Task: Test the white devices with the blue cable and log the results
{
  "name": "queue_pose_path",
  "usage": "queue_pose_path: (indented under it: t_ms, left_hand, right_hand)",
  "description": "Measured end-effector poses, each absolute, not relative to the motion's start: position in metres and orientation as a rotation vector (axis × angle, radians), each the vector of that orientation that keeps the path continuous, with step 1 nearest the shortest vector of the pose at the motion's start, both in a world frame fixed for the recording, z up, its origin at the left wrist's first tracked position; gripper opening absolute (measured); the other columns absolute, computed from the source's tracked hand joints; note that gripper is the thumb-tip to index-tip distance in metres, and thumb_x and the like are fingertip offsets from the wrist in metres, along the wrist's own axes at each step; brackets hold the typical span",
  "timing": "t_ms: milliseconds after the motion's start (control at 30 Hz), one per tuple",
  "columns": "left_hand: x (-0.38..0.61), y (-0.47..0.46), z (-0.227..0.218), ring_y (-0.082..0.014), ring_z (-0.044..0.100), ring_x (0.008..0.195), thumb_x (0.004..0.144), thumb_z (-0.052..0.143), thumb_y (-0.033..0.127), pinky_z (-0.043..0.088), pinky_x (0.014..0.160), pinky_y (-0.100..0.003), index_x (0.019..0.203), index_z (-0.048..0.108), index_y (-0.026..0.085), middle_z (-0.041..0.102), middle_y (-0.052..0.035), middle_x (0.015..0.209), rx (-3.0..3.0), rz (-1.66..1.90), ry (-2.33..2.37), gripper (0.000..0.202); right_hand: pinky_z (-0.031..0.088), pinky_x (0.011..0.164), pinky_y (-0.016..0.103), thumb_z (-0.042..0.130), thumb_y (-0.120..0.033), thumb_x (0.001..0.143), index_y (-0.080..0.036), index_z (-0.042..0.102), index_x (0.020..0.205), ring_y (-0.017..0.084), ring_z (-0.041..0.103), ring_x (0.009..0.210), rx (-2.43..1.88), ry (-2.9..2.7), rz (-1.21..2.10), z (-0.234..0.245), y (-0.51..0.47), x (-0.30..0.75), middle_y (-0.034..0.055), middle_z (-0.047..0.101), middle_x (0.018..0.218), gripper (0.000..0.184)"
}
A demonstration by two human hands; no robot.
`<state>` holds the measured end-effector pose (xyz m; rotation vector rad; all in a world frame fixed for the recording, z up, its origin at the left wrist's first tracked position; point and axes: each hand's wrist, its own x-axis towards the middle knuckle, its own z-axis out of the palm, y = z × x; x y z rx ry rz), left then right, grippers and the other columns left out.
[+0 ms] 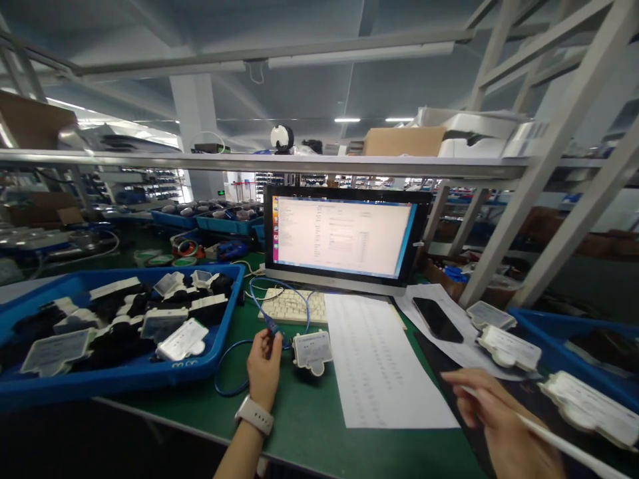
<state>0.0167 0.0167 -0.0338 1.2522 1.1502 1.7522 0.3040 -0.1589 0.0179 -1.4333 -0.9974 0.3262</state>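
My left hand (265,362), with a watch on its wrist, pinches the plug end of a blue cable (271,324) above the green bench. Just right of it lies a white-and-black plastic unit (313,350) with a printed label. My right hand (492,412) is closed around a long, thin white stick, perhaps a pen (559,444), at the lower right. Between the two hands rests a printed paper sheet (384,366), partly over the keyboard (284,305). Loops of the blue cable lie on the bench near my left hand.
A blue tray (227,332) full of similar units stands on the left. Behind the keyboard is a lit monitor (344,236). A phone (438,319) lies on paper at right, near several white units (509,347) and another blue tray (536,322). A shelf (319,159) crosses above.
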Motion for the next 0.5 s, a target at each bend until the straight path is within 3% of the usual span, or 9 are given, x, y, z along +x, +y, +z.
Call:
queue_pose_path:
  t_ms: [100,233,367,500]
  left_hand:
    - [0.016,0.017,-0.034,-0.0203,0.066,0.079,0.068,0.065,0.048,0.054,0.071,-0.031,0.090,0.058,0.016,0.068,-0.0086,0.084,1.266,1.759,1.149,0.039]
    - [0.016,0.018,-0.037,-0.0196,0.066,0.075,0.067,0.066,0.046,0.053,0.069,-0.030,0.090,0.058,0.016,0.068,-0.0081,0.081,1.281,1.781,1.186,0.038]
    - [0.017,0.021,-0.038,-0.0188,0.065,0.078,0.067,0.065,0.045,0.052,0.073,-0.030,0.092,0.057,0.016,0.067,-0.0077,0.084,1.293,1.777,1.196,0.039]
    - [0.018,0.021,-0.036,-0.0184,0.065,0.080,0.068,0.064,0.043,0.052,0.075,-0.030,0.094,0.056,0.015,0.066,-0.0074,0.086,1.289,1.758,1.202,0.039]
  right_hand:
    - [0.042,0.039,0.028,0.061,-0.051,0.067,-0.021,0.066,0.079,0.018,0.052,0.049,-1.464,-0.973,0.556,0.011,-0.122,0.307,0.0041,0.058,0.056,0.033]
    - [0.037,0.034,0.024,0.065,-0.049,0.057,-0.021,0.054,0.068,0.014,0.047,0.037,-1.476,-0.895,0.686,-0.013,-0.099,0.311,0.0024,0.059,0.048,0.032]
    - [0.039,0.036,0.024,0.064,-0.051,0.058,-0.021,0.048,0.063,0.012,0.047,0.036,-1.543,-0.929,0.657,-0.030,-0.100,0.315,0.0026,0.060,0.049,0.034]
    - [0.029,0.031,0.021,0.063,-0.048,0.060,-0.022,0.046,0.059,0.009,0.039,0.031,-1.634,-0.979,0.632,-0.029,-0.102,0.319,-0.0017,0.053,0.042,0.032]
